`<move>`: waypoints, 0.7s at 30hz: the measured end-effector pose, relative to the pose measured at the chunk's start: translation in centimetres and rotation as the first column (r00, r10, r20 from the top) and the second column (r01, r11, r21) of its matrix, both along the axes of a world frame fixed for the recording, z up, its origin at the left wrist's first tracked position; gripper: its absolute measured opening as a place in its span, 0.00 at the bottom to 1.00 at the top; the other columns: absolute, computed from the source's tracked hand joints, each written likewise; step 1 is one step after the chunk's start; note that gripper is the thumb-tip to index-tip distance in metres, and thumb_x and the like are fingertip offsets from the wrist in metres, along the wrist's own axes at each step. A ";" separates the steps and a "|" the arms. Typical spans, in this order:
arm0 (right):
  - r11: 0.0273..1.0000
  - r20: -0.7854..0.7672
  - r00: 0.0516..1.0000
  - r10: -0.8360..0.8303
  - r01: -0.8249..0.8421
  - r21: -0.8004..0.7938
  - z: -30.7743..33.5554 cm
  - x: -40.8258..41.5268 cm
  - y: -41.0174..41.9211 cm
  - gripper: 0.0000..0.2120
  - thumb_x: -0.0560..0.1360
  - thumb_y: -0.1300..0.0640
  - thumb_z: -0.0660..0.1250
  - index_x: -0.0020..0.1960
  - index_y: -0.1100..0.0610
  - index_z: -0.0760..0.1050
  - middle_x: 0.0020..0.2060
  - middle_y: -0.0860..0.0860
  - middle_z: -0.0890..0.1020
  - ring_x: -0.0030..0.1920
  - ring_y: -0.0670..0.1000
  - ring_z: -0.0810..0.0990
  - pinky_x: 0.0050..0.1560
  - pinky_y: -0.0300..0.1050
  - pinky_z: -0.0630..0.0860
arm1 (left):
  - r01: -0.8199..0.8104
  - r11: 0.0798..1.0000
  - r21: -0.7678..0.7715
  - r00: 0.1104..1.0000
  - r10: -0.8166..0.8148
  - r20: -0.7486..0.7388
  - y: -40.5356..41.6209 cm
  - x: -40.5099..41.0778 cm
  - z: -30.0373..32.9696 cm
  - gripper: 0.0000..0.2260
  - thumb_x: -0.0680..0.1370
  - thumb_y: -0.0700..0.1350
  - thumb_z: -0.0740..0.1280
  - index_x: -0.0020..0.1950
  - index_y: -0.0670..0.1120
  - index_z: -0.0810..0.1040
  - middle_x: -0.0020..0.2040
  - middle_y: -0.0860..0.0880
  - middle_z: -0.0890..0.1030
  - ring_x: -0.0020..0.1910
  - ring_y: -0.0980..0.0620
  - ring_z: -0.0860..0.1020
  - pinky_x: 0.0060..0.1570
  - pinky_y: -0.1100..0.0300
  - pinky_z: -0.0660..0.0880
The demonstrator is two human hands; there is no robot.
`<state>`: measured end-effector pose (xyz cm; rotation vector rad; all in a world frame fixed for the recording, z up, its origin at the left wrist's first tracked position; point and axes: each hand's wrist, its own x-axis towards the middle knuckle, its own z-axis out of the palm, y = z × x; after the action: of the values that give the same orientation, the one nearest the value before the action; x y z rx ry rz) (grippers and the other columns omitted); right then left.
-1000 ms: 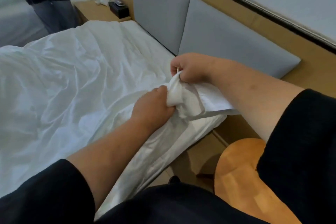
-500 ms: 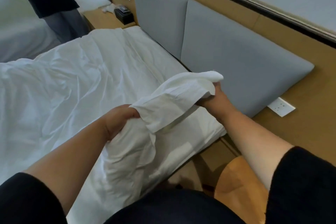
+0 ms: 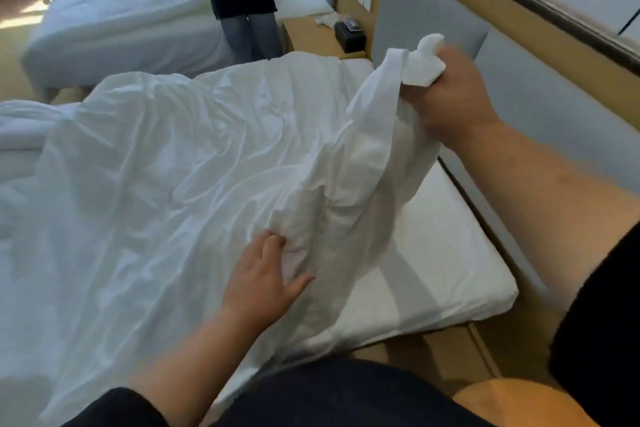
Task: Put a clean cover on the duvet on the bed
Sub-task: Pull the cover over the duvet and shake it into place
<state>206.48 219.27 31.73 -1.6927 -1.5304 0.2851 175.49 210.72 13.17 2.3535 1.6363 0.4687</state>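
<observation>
Two hands | right (image 3: 450,97) lifted higher gripping cover corner (image 3: 420,62) | left (image 3: 263,281) released, now flat on duvet (image 3: 156,184)

Daylight enters from the far top left, glaring on the floor (image 3: 20,15); right hand (image 3: 450,97) motion-blurred, edges bowed by wide-angle distortion.

white duvet cover (image 3: 166,184), grey headboard (image 3: 540,107), black tissue box (image 3: 349,35)

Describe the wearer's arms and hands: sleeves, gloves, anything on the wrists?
Both hands are bare, no gloves: left hand, right hand. No watch, ring or band shows. Forearms are uncovered; black sleeves sit pushed up near the elbows on both arms. No markings visible on the fabric.
</observation>
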 end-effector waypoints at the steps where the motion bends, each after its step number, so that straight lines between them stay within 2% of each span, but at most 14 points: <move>1: 1.000 0.031 0.999 0.028 -0.028 -0.006 0.5 -0.5 0.5 0.18 0.78 0.43 0.67 0.34 0.46 0.66 0.31 0.44 0.70 0.29 0.39 0.70 0.32 0.35 0.64 | -0.079 0.994 -0.073 0.996 0.075 -0.057 0.0 -0.4 -1.4 0.35 0.71 0.67 0.68 0.67 0.43 0.72 0.63 0.43 0.74 0.61 0.42 0.73 0.64 0.47 0.73; 2: 0.999 0.054 0.997 0.049 -0.048 -0.025 0.7 -1.1 1.1 0.18 0.78 0.43 0.67 0.34 0.46 0.66 0.31 0.44 0.70 0.30 0.40 0.70 0.31 0.35 0.64 | -0.178 0.973 -0.147 0.982 0.166 -0.086 0.2 -0.9 -2.5 0.39 0.71 0.66 0.70 0.73 0.42 0.68 0.70 0.42 0.69 0.68 0.40 0.69 0.70 0.46 0.67; 3: 0.998 0.069 0.996 0.052 -0.049 -0.038 0.8 -1.3 1.4 0.18 0.78 0.43 0.67 0.34 0.46 0.66 0.31 0.44 0.70 0.30 0.41 0.69 0.32 0.37 0.64 | -0.233 0.950 -0.207 0.972 0.224 -0.067 0.8 -1.1 -3.2 0.37 0.73 0.63 0.70 0.74 0.42 0.66 0.71 0.42 0.68 0.70 0.39 0.67 0.71 0.46 0.65; 4: 0.998 0.067 0.996 0.054 -0.052 -0.042 0.9 -1.3 1.7 0.18 0.78 0.42 0.67 0.34 0.46 0.66 0.31 0.44 0.70 0.31 0.42 0.69 0.33 0.40 0.65 | -0.240 0.942 -0.234 0.969 0.246 -0.002 1.7 -1.2 -3.5 0.30 0.76 0.59 0.68 0.72 0.42 0.70 0.68 0.42 0.71 0.68 0.38 0.69 0.67 0.47 0.67; 5: 0.997 0.062 0.996 0.070 -0.067 -0.047 0.8 -1.6 2.1 0.18 0.77 0.41 0.68 0.34 0.47 0.66 0.31 0.44 0.70 0.31 0.43 0.69 0.33 0.42 0.65 | -0.244 0.942 -0.230 0.960 0.268 0.081 2.2 -1.5 -3.6 0.22 0.78 0.55 0.66 0.66 0.42 0.75 0.62 0.42 0.76 0.62 0.38 0.74 0.58 0.49 0.71; 6: 0.996 0.059 0.996 0.071 -0.068 -0.049 0.8 -1.6 2.2 0.19 0.77 0.41 0.68 0.33 0.48 0.66 0.31 0.45 0.70 0.31 0.44 0.68 0.34 0.43 0.65 | -0.247 0.944 -0.220 0.953 0.278 0.123 2.6 -1.7 -3.3 0.16 0.79 0.52 0.63 0.59 0.42 0.78 0.55 0.42 0.79 0.55 0.38 0.77 0.49 0.53 0.70; 7: 0.996 0.068 0.995 0.074 -0.071 -0.055 0.8 -1.6 2.4 0.19 0.76 0.42 0.68 0.33 0.49 0.66 0.31 0.46 0.70 0.32 0.46 0.69 0.35 0.43 0.66 | -0.250 0.947 -0.201 0.947 0.282 0.151 2.6 -1.9 -2.9 0.15 0.80 0.51 0.60 0.55 0.42 0.80 0.50 0.42 0.80 0.51 0.39 0.78 0.44 0.55 0.67; 10: 0.996 0.071 0.995 0.071 -0.066 -0.064 1.3 -0.9 2.5 0.19 0.76 0.43 0.67 0.33 0.51 0.67 0.32 0.49 0.70 0.34 0.50 0.69 0.38 0.46 0.66 | -0.244 0.963 -0.116 0.935 0.266 0.234 1.8 -2.6 -2.0 0.19 0.81 0.51 0.55 0.51 0.42 0.83 0.46 0.41 0.81 0.46 0.40 0.78 0.41 0.57 0.64; 11: 0.996 0.087 0.993 0.075 -0.069 -0.065 1.4 -0.6 2.4 0.19 0.75 0.43 0.66 0.33 0.52 0.65 0.32 0.51 0.69 0.34 0.52 0.68 0.38 0.48 0.66 | -0.251 0.960 -0.126 0.923 0.276 0.269 1.4 -3.1 -1.6 0.20 0.82 0.53 0.55 0.47 0.43 0.82 0.43 0.43 0.81 0.43 0.41 0.78 0.40 0.57 0.64; 14: 0.995 0.162 0.983 0.084 -0.073 -0.073 1.7 -0.3 2.0 0.18 0.73 0.46 0.61 0.31 0.54 0.61 0.28 0.51 0.65 0.30 0.51 0.62 0.34 0.46 0.61 | -0.294 0.949 -0.117 0.887 0.316 0.335 0.6 -5.3 0.1 0.24 0.81 0.60 0.52 0.34 0.45 0.70 0.30 0.50 0.74 0.32 0.49 0.73 0.34 0.55 0.63; 16: 0.993 0.186 0.979 0.083 -0.066 -0.094 1.7 -0.2 1.9 0.18 0.73 0.47 0.60 0.31 0.55 0.60 0.28 0.52 0.64 0.30 0.52 0.61 0.33 0.46 0.60 | -0.343 0.933 -0.105 0.848 0.356 0.394 0.4 -6.1 2.1 0.22 0.81 0.57 0.56 0.33 0.44 0.69 0.29 0.49 0.73 0.30 0.53 0.71 0.32 0.57 0.65; 19: 0.987 0.171 0.978 0.124 -0.104 -0.119 1.7 0.0 1.6 0.19 0.72 0.42 0.59 0.32 0.55 0.62 0.28 0.52 0.66 0.32 0.53 0.65 0.36 0.48 0.64 | -0.390 0.873 -0.293 0.622 0.484 0.615 1.1 -6.4 6.2 0.13 0.83 0.48 0.62 0.39 0.52 0.79 0.37 0.58 0.81 0.37 0.63 0.77 0.37 0.67 0.72; 20: 0.986 0.156 0.979 0.130 -0.110 -0.127 2.0 0.2 1.4 0.19 0.71 0.40 0.59 0.32 0.54 0.63 0.28 0.52 0.68 0.33 0.53 0.67 0.37 0.49 0.66 | -0.380 0.882 -0.277 0.612 0.465 0.640 1.8 -6.7 7.8 0.13 0.83 0.48 0.62 0.40 0.53 0.79 0.37 0.59 0.80 0.37 0.64 0.76 0.38 0.67 0.72; 21: 0.985 0.117 0.984 0.137 -0.122 -0.125 1.9 0.5 1.3 0.18 0.72 0.40 0.61 0.33 0.53 0.65 0.30 0.52 0.70 0.34 0.54 0.69 0.39 0.49 0.67 | -0.360 0.915 -0.181 0.701 0.394 0.594 2.5 -7.3 9.2 0.14 0.83 0.49 0.63 0.38 0.52 0.76 0.34 0.58 0.78 0.35 0.62 0.75 0.37 0.64 0.71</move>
<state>207.03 220.57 33.68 -1.7319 -1.7505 0.3483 168.20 213.20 22.33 1.5333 1.7303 1.1295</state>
